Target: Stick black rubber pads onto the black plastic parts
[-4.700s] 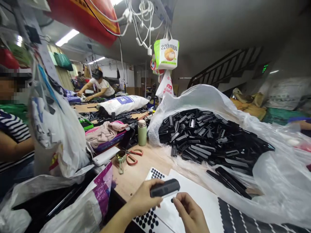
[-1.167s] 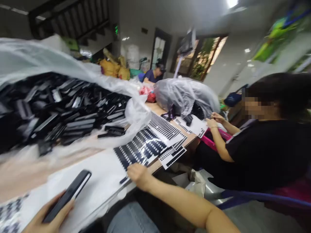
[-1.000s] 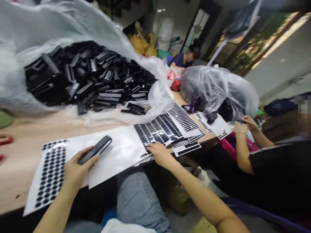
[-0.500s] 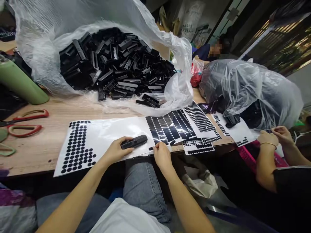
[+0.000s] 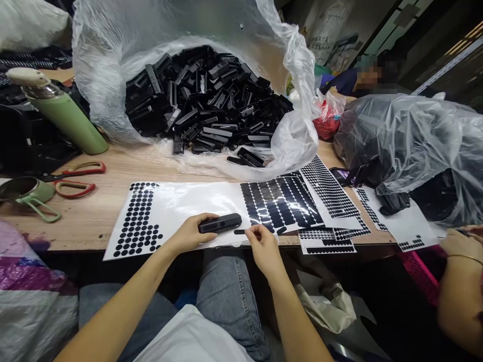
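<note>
My left hand (image 5: 191, 234) is closed around one end of an elongated black plastic piece (image 5: 225, 222), held just above a white sticker sheet (image 5: 188, 201). Between the thumb and fingers of my right hand (image 5: 261, 244) is a narrow black sticker strip (image 5: 239, 232), which points left toward the plastic piece and stays apart from it. Round black stickers (image 5: 138, 221) cover the sheet's left end. Rows of elongated black stickers (image 5: 275, 201) lie at its right side.
A large clear bag (image 5: 101, 75) full of black plastic pieces (image 5: 204, 100) stands behind the sheet. On the left are red-handled scissors (image 5: 77, 186), a green cup (image 5: 35, 193) and a green bottle (image 5: 70, 118). More sticker sheets (image 5: 328, 186) and a co-worker's hand (image 5: 458, 245) are at right.
The camera view has shifted left, so the bottle and cup show more fully. My right hand has drawn slightly back from the plastic piece, and more of the strip shows.
</note>
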### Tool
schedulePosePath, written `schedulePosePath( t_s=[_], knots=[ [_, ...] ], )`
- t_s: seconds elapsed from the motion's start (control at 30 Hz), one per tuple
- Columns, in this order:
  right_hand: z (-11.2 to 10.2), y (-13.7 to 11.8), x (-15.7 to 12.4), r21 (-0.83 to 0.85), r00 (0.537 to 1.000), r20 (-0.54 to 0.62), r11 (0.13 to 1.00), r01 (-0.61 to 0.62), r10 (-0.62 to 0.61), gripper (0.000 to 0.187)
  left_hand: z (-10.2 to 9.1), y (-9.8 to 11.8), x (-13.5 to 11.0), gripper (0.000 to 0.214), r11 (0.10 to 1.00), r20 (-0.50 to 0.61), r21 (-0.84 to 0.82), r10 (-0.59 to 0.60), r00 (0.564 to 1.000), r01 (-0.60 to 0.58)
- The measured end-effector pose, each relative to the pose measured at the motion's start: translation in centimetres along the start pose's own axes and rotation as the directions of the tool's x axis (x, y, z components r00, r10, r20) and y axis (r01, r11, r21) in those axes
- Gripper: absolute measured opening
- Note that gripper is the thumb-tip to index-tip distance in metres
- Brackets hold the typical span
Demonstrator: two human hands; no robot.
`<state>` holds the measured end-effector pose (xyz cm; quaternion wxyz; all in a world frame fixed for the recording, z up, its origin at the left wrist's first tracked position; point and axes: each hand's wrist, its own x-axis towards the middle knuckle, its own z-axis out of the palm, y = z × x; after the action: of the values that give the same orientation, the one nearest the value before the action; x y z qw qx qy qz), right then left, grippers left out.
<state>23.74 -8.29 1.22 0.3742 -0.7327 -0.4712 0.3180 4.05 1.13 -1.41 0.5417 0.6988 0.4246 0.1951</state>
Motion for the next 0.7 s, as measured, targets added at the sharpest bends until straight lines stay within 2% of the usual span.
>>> schedulePosePath(
  t_s=[0.1,0.17,0.27,0.37,0.7],
  knots=[
    [2.0,-1.7,0.7,0.228,0.992,0.092,0.971,0.069,-0.092,0.016,0.2,0.2,0.0,0.053,0.998,0.003,-0.06,-0.008,1.0,0.008],
    [3.5,-2.5,1.1,0.256,0.984,0.141,0.964,0.073,-0.112,0.014,0.3,0.5,-0.1,0.049,0.997,0.005,-0.082,0.011,1.0,-0.011],
    [4.8,-3.1,1.2,0.253,0.982,0.183,0.967,0.005,-0.053,0.012,0.3,0.8,-0.2,0.046,0.996,0.015,-0.081,0.037,0.999,-0.036],
    [4.9,-3.1,1.1,0.257,0.983,0.185,0.966,-0.029,-0.02,0.012,0.2,0.8,-0.3,0.046,0.997,0.014,-0.072,0.043,0.999,-0.042],
    [4.9,-2.8,1.2,0.232,0.987,0.145,0.972,0.035,-0.07,0.013,0.3,0.7,-0.3,0.042,0.997,-0.003,-0.035,0.069,0.998,-0.069]
  ],
)
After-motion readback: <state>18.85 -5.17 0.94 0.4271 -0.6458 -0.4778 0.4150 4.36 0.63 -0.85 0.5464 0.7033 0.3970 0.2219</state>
